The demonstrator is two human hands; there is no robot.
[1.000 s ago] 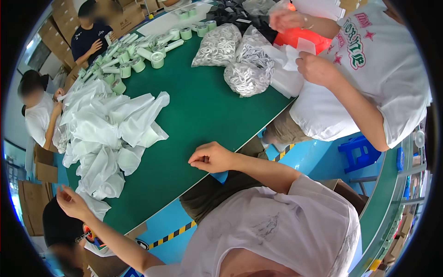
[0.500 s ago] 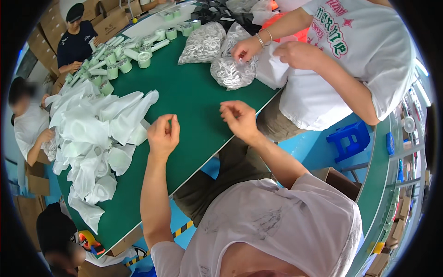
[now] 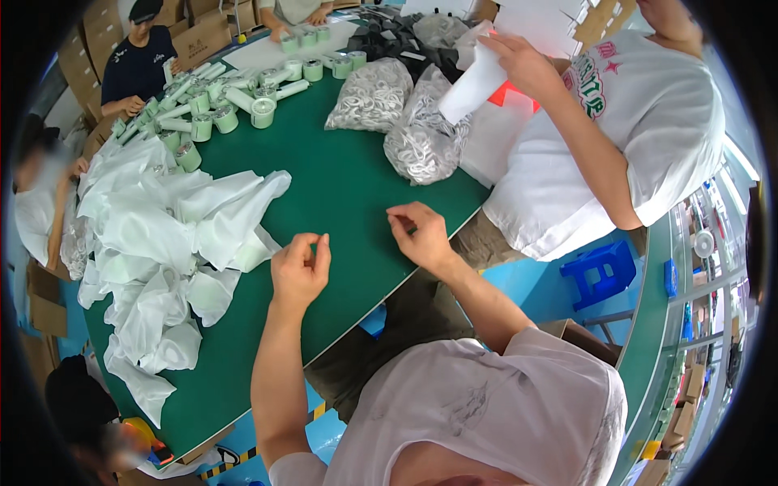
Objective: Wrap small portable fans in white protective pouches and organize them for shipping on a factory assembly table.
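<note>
My left hand (image 3: pixel 300 271) hovers over the green table (image 3: pixel 324 174), fingers loosely curled and thumb apart, holding nothing. To its right, my right hand (image 3: pixel 421 235) is likewise empty, its fingers half bent with a gap to the thumb. Just left of my left hand lies a heap of thin white bags (image 3: pixel 154 243), some with pale green things showing through. Beyond the heap are several pale green devices (image 3: pixel 224 118) with round heads and stick-like handles. Clear bags of white coiled cords (image 3: pixel 369 97) rest farther off, toward the right.
A co-worker at the right raises a white sheet or bag (image 3: pixel 474 85) in one hand. Black pieces (image 3: pixel 389 36) lie at the far edge. Other people sit along the left and far sides. An orange tape dispenser (image 3: pixel 150 441) sits at the near-left corner; a blue stool (image 3: pixel 598 274) stands right.
The co-worker's hand has risen from the cord bags with the white sheet or bag. My hands stay empty in similar poses; the whole view has shifted slightly.
</note>
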